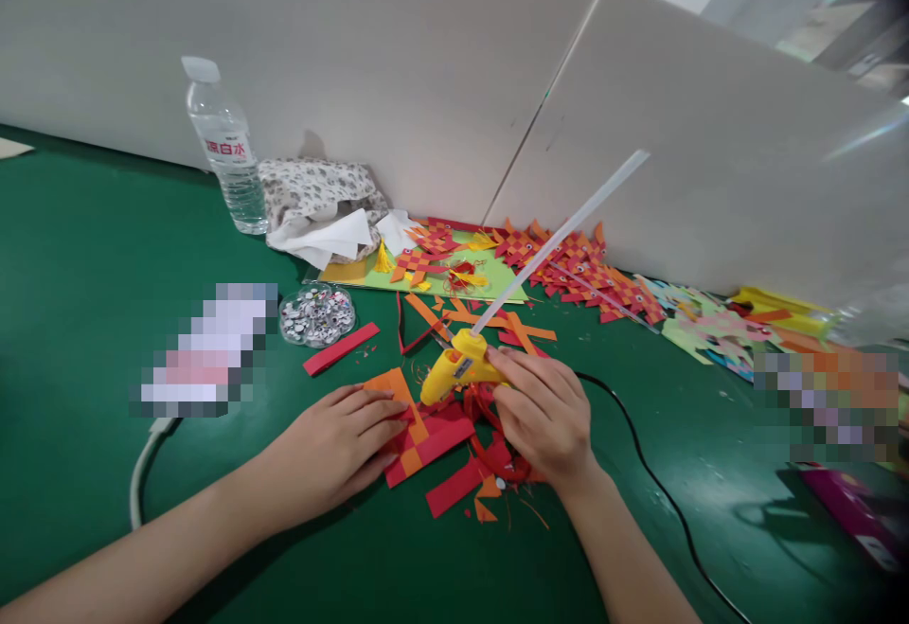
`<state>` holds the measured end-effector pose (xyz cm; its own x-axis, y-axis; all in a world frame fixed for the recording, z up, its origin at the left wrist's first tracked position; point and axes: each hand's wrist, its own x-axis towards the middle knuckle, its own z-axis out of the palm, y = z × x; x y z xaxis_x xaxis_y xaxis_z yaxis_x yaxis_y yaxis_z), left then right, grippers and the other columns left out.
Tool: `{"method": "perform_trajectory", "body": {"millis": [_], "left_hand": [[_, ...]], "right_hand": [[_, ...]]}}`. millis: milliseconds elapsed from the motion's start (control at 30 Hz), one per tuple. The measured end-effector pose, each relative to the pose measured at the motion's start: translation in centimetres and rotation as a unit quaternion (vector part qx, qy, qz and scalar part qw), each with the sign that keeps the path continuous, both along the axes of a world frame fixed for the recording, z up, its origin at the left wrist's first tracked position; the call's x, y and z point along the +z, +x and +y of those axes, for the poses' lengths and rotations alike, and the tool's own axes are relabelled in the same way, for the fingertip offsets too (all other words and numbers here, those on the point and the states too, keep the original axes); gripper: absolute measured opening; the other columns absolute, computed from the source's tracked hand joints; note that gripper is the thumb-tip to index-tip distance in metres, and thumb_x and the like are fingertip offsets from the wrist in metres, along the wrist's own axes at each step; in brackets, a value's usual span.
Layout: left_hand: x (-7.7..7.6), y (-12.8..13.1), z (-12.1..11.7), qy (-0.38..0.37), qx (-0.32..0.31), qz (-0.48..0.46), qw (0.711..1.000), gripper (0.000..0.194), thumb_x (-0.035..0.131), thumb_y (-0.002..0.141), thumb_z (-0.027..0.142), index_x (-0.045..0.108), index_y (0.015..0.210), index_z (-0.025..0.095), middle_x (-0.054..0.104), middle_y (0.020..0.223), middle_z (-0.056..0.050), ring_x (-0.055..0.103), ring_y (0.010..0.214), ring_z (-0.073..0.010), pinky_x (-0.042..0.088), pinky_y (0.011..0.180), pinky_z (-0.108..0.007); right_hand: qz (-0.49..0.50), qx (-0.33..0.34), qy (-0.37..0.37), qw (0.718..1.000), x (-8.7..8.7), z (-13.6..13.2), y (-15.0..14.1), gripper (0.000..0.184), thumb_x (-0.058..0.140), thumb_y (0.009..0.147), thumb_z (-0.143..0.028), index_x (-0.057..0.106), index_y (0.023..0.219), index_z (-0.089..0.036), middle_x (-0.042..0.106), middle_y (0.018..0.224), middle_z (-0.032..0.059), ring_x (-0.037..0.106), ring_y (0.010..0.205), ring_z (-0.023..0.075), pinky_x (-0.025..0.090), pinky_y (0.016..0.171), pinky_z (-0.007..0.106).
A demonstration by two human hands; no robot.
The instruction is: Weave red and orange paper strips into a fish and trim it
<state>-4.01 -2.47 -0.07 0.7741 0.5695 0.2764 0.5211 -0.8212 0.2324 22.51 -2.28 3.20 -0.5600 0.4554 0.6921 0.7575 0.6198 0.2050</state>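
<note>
My right hand (543, 411) grips a yellow hot glue gun (454, 366) by its handle, with a long clear glue stick (561, 240) sticking up out of its back. The gun's nozzle end points down and left, close to a piece of woven red and orange paper strips (430, 439). Across the left side of this piece lies my left hand (347, 444), fingers together and fingertips on the paper, holding it; the thumb is hidden. Beneath and beside the right hand are loose red paper strips (454, 487) and orange scraps (487, 501).
A clear round box (317, 314) holds many googly eyes, near a red strip (341, 349). Behind stand a water bottle (225, 155) and a tissue pouch (323, 193). Finished woven paper fish (575, 264) pile along the partition. A black cord (639, 444) runs down the right.
</note>
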Motion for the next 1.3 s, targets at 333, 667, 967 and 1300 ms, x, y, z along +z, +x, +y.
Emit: {"method": "perform_trajectory", "body": {"millis": [333,667,967,1300], "left_hand": [[-0.1,0.0,0.0,-0.015,0.004,0.006,1.0,0.028,0.04,0.093,0.03,0.056,0.115,0.022,0.06,0.124,-0.001,0.054,0.113,-0.02,0.042,0.097,-0.039],[0.2,0.1,-0.1,-0.014,0.007,0.019,1.0,0.028,0.04,0.093,0.03,0.057,0.114,0.023,0.06,0.124,-0.002,0.054,0.114,-0.0208,0.043,0.097,-0.04],[0.2,-0.1,-0.2,-0.001,0.008,0.025,1.0,0.029,0.038,0.093,0.028,0.055,0.116,0.023,0.055,0.129,-0.005,0.054,0.113,-0.0208,0.045,0.095,-0.039],[0.0,-0.1,-0.2,0.023,0.005,0.046,0.999,0.035,0.038,0.093,0.026,0.048,0.126,0.023,0.054,0.129,-0.007,0.055,0.111,-0.0232,0.045,0.092,-0.042]], "right_hand": [[0.059,0.023,-0.012,0.998,-0.4,0.3,-0.1,0.02,0.06,0.075,-0.003,0.057,0.079,-0.022,0.068,0.11,0.005,0.063,0.1,0.0211,0.049,0.08,0.035],[0.046,0.021,-0.024,0.998,-0.2,0.2,-0.3,0.021,0.057,0.077,-0.002,0.058,0.084,-0.022,0.069,0.108,0.0063,0.062,0.101,0.0211,0.047,0.079,0.036],[0.037,-0.008,-0.027,0.999,-0.5,0.5,0.4,0.024,0.06,0.074,-0.002,0.059,0.088,-0.022,0.068,0.108,0.0074,0.062,0.101,0.0223,0.047,0.081,0.036],[0.32,-0.224,-0.14,0.91,-3.0,2.6,2.0,0.017,0.063,0.074,-0.028,0.057,0.088,-0.02,0.067,0.1,0.0081,0.064,0.09,0.0229,0.05,0.08,0.037]]}}
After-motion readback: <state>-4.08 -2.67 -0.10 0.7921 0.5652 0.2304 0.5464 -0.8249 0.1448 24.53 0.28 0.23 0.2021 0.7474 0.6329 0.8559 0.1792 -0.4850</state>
